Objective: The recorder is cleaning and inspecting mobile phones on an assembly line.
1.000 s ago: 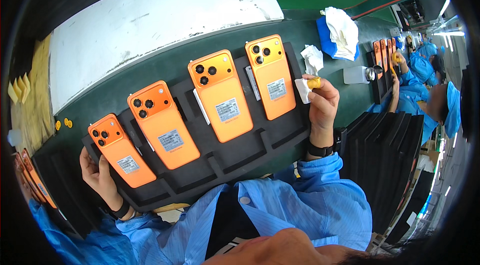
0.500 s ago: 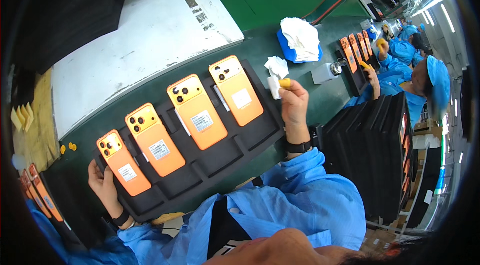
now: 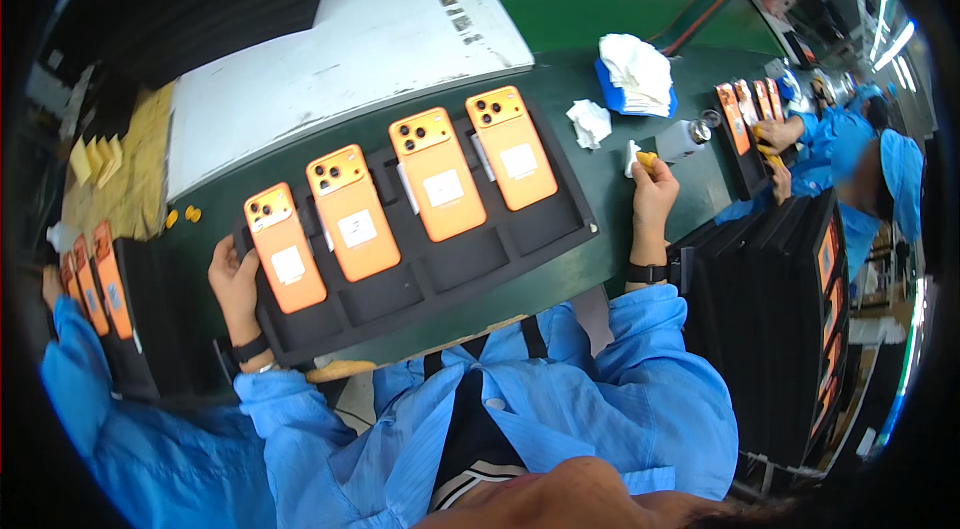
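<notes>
Right now, four orange phones (image 3: 437, 191) sit in a slanting row on the black tray (image 3: 383, 297), backs up, each with its camera block at the far end and a white label lower down. Over at the tray's left edge, there's the left hand (image 3: 236, 281), thumb up beside the leftmost phone, fingers bent around the corner; whether they're clamped on the rim, I cannot tell. Across on the other side, the right hand (image 3: 655, 197) is raised clear of the tray, its fingers pinched together on a small white cloth (image 3: 631, 158), with yellow finger cots (image 3: 648, 161) showing at the tips. Just past it on the green table (image 3: 600, 204) lies a crumpled white wipe (image 3: 588, 124), near a blue box (image 3: 606, 89) heaped with folded white wipes (image 3: 637, 69); a translucent bottle (image 3: 680, 142) with a metal cap is beside the right hand. Farther right, a co-worker's hand (image 3: 780, 135) is at another tray of orange phones, and a tall stack of black trays (image 3: 755, 329) stands nearer. Out left, small yellow pieces (image 3: 192, 214) dot the table, with more orange phones (image 3: 113, 284) beyond the left forearm, and a white board (image 3: 330, 69) stretches behind the row.
</notes>
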The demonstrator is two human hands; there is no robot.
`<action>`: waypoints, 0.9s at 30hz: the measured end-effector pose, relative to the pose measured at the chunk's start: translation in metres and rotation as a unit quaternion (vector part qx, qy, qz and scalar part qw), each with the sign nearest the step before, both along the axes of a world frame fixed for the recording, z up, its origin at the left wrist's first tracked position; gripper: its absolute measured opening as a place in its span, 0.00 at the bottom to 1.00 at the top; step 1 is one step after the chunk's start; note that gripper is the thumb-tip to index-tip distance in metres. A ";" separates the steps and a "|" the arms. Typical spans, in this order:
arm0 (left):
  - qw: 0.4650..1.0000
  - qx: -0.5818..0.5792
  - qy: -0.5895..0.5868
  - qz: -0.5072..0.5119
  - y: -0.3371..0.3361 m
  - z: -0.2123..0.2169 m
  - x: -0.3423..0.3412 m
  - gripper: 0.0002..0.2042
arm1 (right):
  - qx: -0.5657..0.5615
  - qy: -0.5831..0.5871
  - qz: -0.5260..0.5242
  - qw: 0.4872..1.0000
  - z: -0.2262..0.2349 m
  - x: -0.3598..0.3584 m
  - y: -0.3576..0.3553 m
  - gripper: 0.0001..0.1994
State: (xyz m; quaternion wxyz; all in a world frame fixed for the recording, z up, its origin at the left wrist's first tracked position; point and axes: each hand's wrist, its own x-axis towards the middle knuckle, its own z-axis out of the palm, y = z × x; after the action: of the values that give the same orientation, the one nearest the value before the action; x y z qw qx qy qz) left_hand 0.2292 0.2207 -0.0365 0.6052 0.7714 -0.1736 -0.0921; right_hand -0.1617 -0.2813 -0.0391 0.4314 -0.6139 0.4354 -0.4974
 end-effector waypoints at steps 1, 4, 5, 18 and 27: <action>1.000 0.005 0.006 0.000 -0.001 0.001 0.001 0.18 | -0.013 0.036 -0.002 0.999 -0.006 -0.003 -0.004 0.11; 0.999 -0.036 0.005 0.002 -0.001 -0.001 -0.001 0.17 | -0.108 0.148 -0.025 0.983 -0.017 -0.005 -0.008 0.12; 1.000 -0.020 -0.007 0.009 0.000 -0.001 -0.001 0.17 | -0.109 0.136 -0.014 0.985 -0.014 -0.002 -0.006 0.12; 0.944 0.200 -0.218 0.148 -0.001 0.045 -0.101 0.17 | -0.219 0.279 -0.072 0.932 -0.008 -0.002 0.001 0.09; 0.918 0.189 -0.301 0.175 -0.016 0.046 -0.131 0.18 | -0.231 0.216 -0.071 0.946 -0.009 -0.004 0.000 0.11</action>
State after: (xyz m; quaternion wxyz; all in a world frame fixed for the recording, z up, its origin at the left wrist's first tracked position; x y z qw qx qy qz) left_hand 0.0979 0.2046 0.0099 0.3736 0.8808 -0.1893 0.2206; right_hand -0.1655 -0.2810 -0.0477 0.1367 -0.7573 0.4335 -0.4689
